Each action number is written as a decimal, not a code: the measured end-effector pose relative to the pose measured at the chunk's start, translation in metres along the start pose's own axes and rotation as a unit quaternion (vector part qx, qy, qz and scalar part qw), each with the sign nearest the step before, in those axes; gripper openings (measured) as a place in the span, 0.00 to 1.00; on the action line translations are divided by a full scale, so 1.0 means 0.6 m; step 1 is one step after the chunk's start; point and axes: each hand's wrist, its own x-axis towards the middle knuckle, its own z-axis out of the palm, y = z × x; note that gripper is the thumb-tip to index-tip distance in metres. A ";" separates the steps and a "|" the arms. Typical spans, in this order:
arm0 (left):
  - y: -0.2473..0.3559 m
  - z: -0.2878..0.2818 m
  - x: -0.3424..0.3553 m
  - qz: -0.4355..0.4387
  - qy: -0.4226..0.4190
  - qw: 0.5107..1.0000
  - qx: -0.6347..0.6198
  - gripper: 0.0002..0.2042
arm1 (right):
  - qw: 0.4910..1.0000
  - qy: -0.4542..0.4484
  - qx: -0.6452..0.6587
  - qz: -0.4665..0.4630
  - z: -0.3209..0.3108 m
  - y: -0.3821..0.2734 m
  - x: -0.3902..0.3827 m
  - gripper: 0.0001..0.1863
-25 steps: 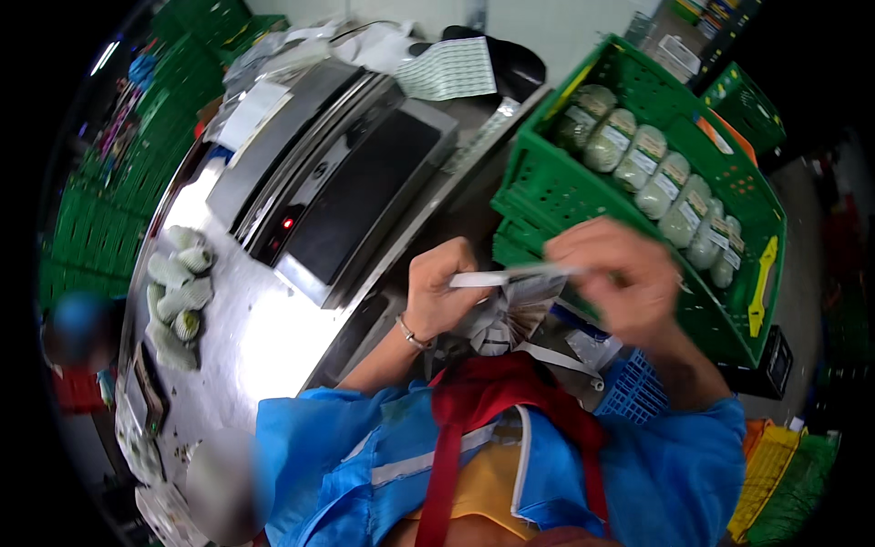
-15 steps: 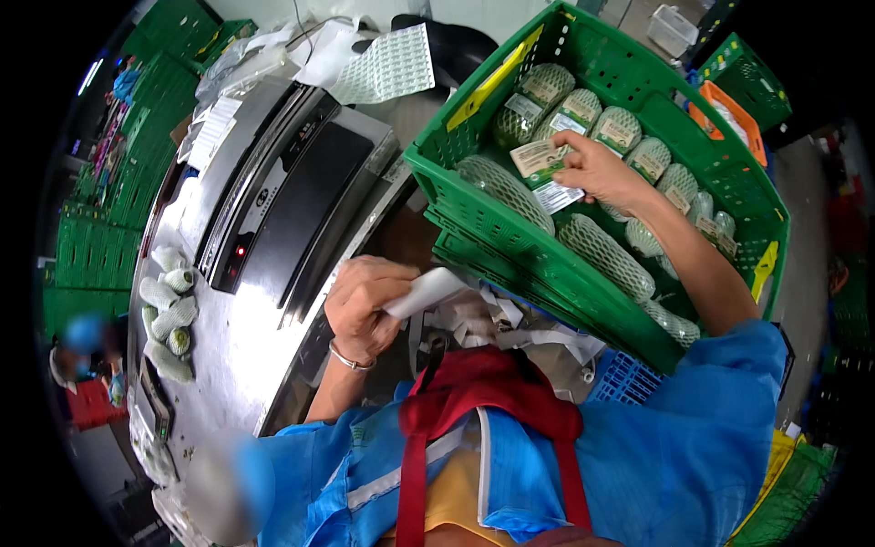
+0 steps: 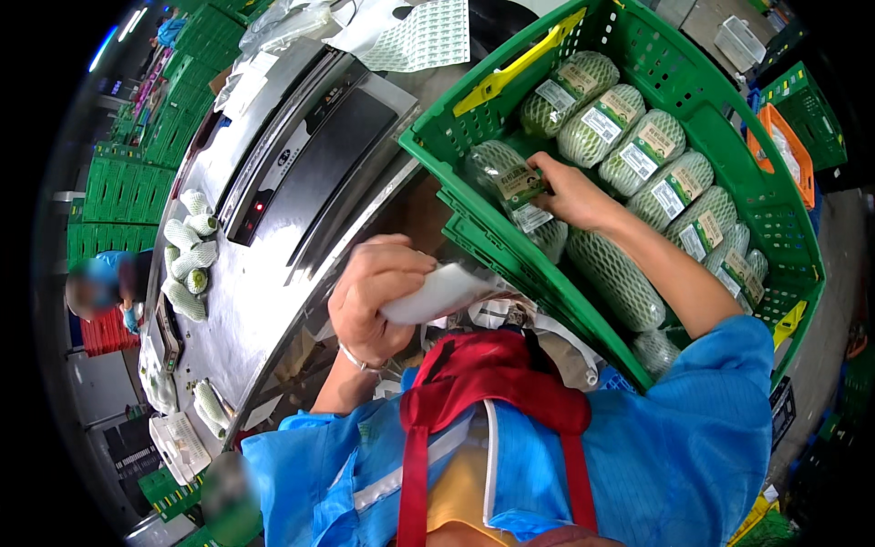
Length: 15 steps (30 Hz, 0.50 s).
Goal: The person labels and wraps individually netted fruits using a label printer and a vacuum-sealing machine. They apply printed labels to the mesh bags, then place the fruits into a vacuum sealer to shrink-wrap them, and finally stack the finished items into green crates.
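Inside a large green crate (image 3: 424,137), my right hand (image 3: 579,193) has its thumb and fingers closed at the edge of a green-and-tan label (image 3: 518,182). The label lies against a rounded green fruit or gourd (image 3: 488,157) sleeved in white foam net, whose exact kind I cannot make out. Several similar net-wrapped pieces (image 3: 606,128) with labels line the crate's far side. Nearer me lies a net-wrapped piece (image 3: 620,278) with no label showing. My left hand (image 3: 374,296) is closed around a folded white sheet or stack of labels (image 3: 436,294), outside the crate.
A steel table (image 3: 251,319) stands at the left, bearing a black sealing or wrapping machine (image 3: 319,150) and small net-wrapped produce (image 3: 190,246). A label sheet (image 3: 419,36) lies at the back. Behind the crate is an orange crate (image 3: 784,150). Another person (image 3: 114,278) is far left.
My right hand has brought the label down and left onto the near-left net-wrapped piece. The left hand still grips the white sheet. The whole view has shifted, with the crate appearing larger.
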 end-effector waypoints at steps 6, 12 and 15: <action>-0.002 0.018 0.006 -0.037 -0.042 0.995 -0.085 0.05 | 0.943 0.158 -0.282 -0.073 -0.036 -0.096 -0.032 0.33; 0.011 0.049 0.021 -0.189 0.021 0.942 -0.276 0.06 | 0.934 -0.109 0.341 -0.014 -0.066 -0.238 -0.120 0.20; 0.015 0.061 0.029 -0.175 -0.005 0.949 -0.262 0.07 | 0.941 -0.038 0.337 0.007 -0.051 -0.247 -0.152 0.11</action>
